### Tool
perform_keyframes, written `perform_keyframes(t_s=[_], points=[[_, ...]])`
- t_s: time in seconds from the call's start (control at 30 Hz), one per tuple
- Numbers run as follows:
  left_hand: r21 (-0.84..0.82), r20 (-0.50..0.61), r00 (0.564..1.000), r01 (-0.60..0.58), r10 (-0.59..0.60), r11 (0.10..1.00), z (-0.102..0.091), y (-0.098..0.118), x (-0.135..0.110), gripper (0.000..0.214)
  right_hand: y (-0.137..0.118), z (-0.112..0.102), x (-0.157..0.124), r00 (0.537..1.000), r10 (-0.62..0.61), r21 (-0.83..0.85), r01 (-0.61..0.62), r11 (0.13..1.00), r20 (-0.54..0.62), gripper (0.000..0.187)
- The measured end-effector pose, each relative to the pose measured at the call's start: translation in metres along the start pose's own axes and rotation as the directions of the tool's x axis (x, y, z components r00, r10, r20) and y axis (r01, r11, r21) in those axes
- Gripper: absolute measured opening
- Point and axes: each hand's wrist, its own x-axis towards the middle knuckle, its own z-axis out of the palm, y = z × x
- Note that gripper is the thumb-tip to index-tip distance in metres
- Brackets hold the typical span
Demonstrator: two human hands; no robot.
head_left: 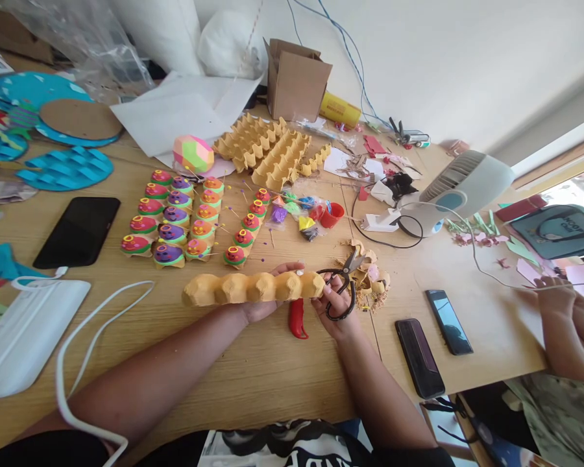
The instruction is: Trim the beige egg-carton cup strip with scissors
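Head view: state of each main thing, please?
Yellow moulded-pulp carton strip: held by left hand and right hand, undecorated
Black-handled metal scissors: in right hand, handles spread
Purple painted carton strip: domes upward
Black rectangular tablet: screen dark, white cable attached
White plastic fan: cannot tell if on

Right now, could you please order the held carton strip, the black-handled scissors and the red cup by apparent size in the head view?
Largest to smallest:
1. Carton strip
2. Black-handled scissors
3. Red cup
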Motion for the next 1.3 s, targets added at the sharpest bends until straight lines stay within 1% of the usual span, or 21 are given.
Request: perform_keyframes(t_s=[0.13, 0.2, 0.27, 0.37, 0.5, 0.6, 0.67, 0.77, 0.83, 0.93, 1.03, 1.13, 1.2, 1.3], points=[[0.007, 0.135, 0.99, 0.042, -0.042, 0.999, -0.013, -0.006, 0.005, 0.042, 0.001, 0.002, -0.001, 0.995, -0.083, 0.014, 0.083, 0.996, 0.055, 0.044], [0.004, 0.177, 0.982, 0.065, -0.064, 0.998, -0.017, -0.007, 0.005, 0.044, 0.002, 0.001, -0.001, 0.991, -0.11, -0.002, 0.111, 0.994, 0.079, 0.043], [-0.013, 0.21, 0.976, 0.063, -0.059, 0.998, -0.018, -0.007, 0.003, 0.046, 0.004, 0.0, -0.002, 0.989, -0.117, -0.023, 0.12, 0.993, 0.095, 0.043], [-0.058, 0.226, 0.974, 0.024, -0.01, 0.998, -0.017, -0.005, 0.0, 0.048, 0.005, 0.001, -0.002, 0.989, -0.112, -0.039, 0.116, 0.992, 0.1, 0.044], [-0.112, 0.249, 0.969, 0.019, 0.01, 0.994, -0.015, -0.003, -0.002, 0.038, 0.005, 0.002, -0.001, 0.989, -0.114, -0.089, 0.123, 0.988, 0.094, 0.048], [-0.144, 0.278, 0.96, 0.026, 0.016, 0.989, -0.015, -0.001, -0.002, 0.036, 0.004, 0.0, -0.001, 0.986, -0.14, -0.165, 0.153, 0.974, 0.092, 0.053], [-0.18, 0.283, 0.958, 0.009, 0.043, 0.984, -0.014, 0.001, -0.003, 0.037, 0.001, -0.002, -0.001, 0.98, -0.176, -0.261, 0.196, 0.945, 0.096, 0.052], [-0.223, 0.244, 0.965, -0.036, 0.092, 0.974, -0.011, 0.004, -0.004, 0.039, -0.003, -0.003, -0.004, 0.973, -0.203, -0.464, 0.231, 0.855, 0.112, 0.043], [-0.236, 0.195, 0.976, -0.052, 0.1, 0.97, -0.009, 0.006, -0.005, 0.042, -0.005, -0.001, -0.008, 0.972, -0.19, -0.591, 0.236, 0.772, 0.14, 0.039], [-0.266, 0.115, 0.989, -0.06, 0.094, 0.962, -0.007, 0.007, -0.006, 0.046, -0.005, 0.001, -0.012, 0.964, -0.175, -0.718, 0.267, 0.643, 0.202, 0.032], [-0.289, 0.082, 0.99, -0.083, 0.111, 0.954, -0.005, 0.008, -0.005, 0.046, -0.005, 0.0, -0.013, 0.948, -0.217, -0.806, 0.313, 0.502, 0.233, 0.026], [-0.292, 0.08, 0.989, -0.093, 0.121, 0.952, -0.004, 0.009, -0.005, 0.039, -0.008, -0.001, -0.012, 0.932, -0.261, -0.867, 0.335, 0.368, 0.25, 0.029], [-0.292, 0.074, 0.989, -0.1, 0.127, 0.951, -0.004, 0.009, -0.004, 0.038, -0.011, -0.002, -0.012, 0.926, -0.268, -0.887, 0.343, 0.309, 0.265, 0.031], [-0.284, 0.069, 0.987, -0.119, 0.144, 0.951, -0.004, 0.01, -0.004, 0.038, -0.014, -0.001, -0.013, 0.915, -0.27, -0.889, 0.372, 0.268, 0.301, 0.03]])
